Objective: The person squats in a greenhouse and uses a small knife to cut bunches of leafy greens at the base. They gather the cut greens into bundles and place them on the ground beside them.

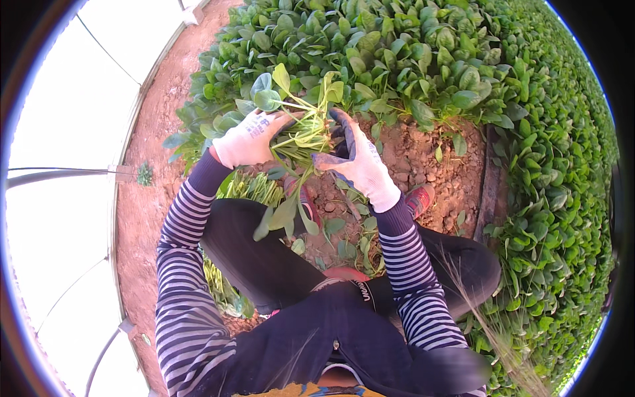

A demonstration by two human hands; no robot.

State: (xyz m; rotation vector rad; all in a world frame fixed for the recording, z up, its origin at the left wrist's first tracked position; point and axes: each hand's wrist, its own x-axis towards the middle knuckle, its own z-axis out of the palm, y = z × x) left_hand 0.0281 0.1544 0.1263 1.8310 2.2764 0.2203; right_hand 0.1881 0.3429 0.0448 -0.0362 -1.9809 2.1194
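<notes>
A bunch of leafy greens, probably spinach, is held up in front of me above the soil. My left hand, in a white knit glove with a dark palm, grips its stems. The root ends face right, towards my right hand. That gloved hand curves around them with thumb and fingers apart; whether it touches them is hard to tell. A few long leaves dangle below the bunch over my right-angled knee. More cut greens lie in a pile below my left wrist.
Dense growing greens fill the far side and the right. Bare cloddy soil shows before my red shoe. Loose leaves lie between my legs. A dark strip edges the soil at right. Pale sheeting with thin poles stands left.
</notes>
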